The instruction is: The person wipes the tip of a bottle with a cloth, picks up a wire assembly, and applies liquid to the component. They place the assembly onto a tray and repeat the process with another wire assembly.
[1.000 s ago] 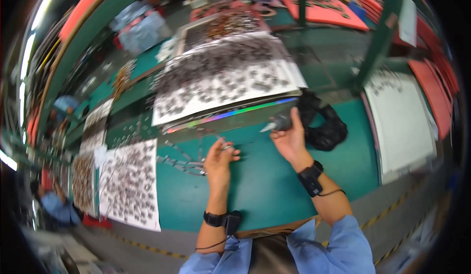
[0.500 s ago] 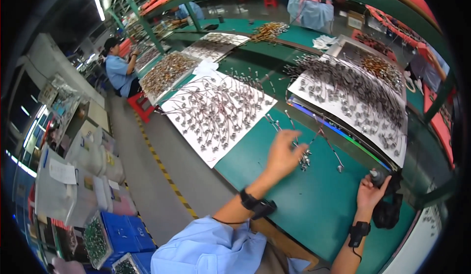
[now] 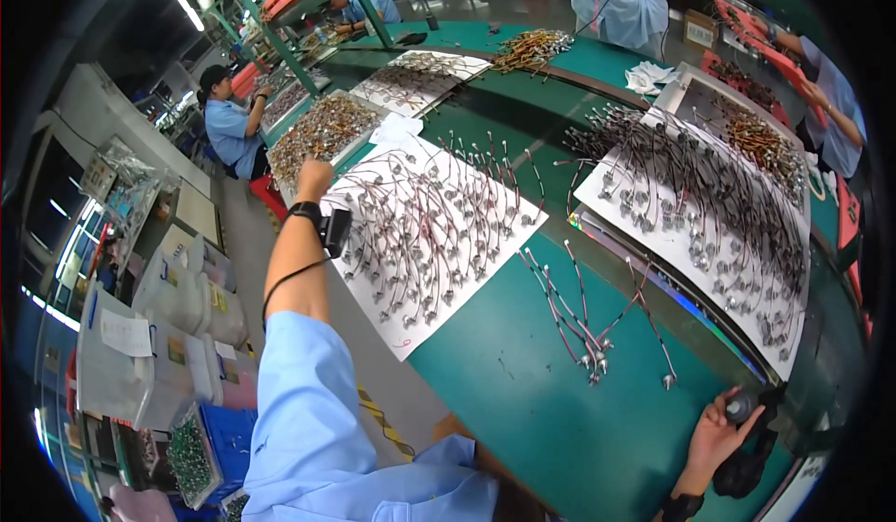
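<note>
My left hand [image 3: 315, 176] reaches far out to the near corner of a tray of small metal parts [image 3: 322, 130]. Its fingers are curled down and bunched, and whatever lies between them is hidden. Low on the right, my right hand [image 3: 717, 436] has thumb and fingers round a dark grey, rounded, cylinder-like thing [image 3: 740, 407]; its exact kind is unclear. Between the hands, several small metal potentiometer-like parts with wire leads [image 3: 595, 359] lie on the green table [image 3: 523, 410]. A white sheet [image 3: 408, 345] beside my left forearm carries many similar wired parts in rows.
Another white board [image 3: 597, 206] on the right is heaped with dark-wired parts. A green shelf post [image 3: 373, 22] rises at the back. Co-workers [image 3: 231, 130] sit or stand around the benches. Clear plastic bins [image 3: 168, 298] stand left of the aisle.
My left hand has gone from above the loose wired parts on the green table to the tray at far left. My right hand keeps the dark grey thing; the view has shifted slightly.
</note>
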`<state>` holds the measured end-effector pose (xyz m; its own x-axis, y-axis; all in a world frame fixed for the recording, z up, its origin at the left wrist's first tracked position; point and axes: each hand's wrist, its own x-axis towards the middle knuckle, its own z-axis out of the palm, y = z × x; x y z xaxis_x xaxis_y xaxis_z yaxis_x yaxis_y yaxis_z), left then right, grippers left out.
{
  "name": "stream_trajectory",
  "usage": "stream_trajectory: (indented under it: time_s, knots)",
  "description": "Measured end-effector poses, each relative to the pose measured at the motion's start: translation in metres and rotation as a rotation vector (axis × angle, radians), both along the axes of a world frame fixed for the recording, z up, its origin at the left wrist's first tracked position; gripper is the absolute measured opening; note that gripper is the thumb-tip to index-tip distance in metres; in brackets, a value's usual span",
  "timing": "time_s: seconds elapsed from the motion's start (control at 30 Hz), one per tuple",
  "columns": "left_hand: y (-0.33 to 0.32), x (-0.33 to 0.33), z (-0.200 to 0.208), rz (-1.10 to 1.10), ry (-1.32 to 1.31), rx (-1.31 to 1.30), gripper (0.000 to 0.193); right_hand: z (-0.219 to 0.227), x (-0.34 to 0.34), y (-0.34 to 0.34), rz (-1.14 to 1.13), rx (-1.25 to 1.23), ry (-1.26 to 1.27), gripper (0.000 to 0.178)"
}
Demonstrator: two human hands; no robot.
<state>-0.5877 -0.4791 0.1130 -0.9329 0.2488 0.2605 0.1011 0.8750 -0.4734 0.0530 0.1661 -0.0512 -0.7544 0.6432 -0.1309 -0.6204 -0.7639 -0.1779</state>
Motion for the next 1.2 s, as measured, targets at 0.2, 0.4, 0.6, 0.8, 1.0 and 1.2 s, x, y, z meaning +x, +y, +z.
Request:
stream_trajectory:
  time_s: [0.2,0.4,0.6,0.8,1.0,1.2]
  knots:
    - [0.138,0.026,-0.033,0.211,-0.082,1.007,0.067,0.017,0.006,-0.005,-0.11,0.032,-0.138,0.056]
    - [0.148,0.048,-0.01,0.217,-0.029,1.051,0.067,0.018,0.002,-0.009,-0.066,0.042,-0.094,0.056]
    - [0.146,0.041,0.003,0.14,-0.155,1.05,0.067,0.017,-0.003,-0.011,-0.051,0.065,0.003,0.054]
    - [0.289,0.166,-0.011,-0.419,-0.5,1.311,0.041,0.03,0.001,-0.012,-0.179,-0.022,-0.139,0.051]
    - [0.378,0.378,-0.049,-0.952,-0.72,1.071,0.028,0.033,-0.002,-0.016,-0.145,-0.074,-0.127,0.049]
    - [0.457,0.506,-0.09,-1.077,-0.755,1.025,0.036,0.033,0.004,-0.02,-0.14,-0.109,-0.115,0.055]
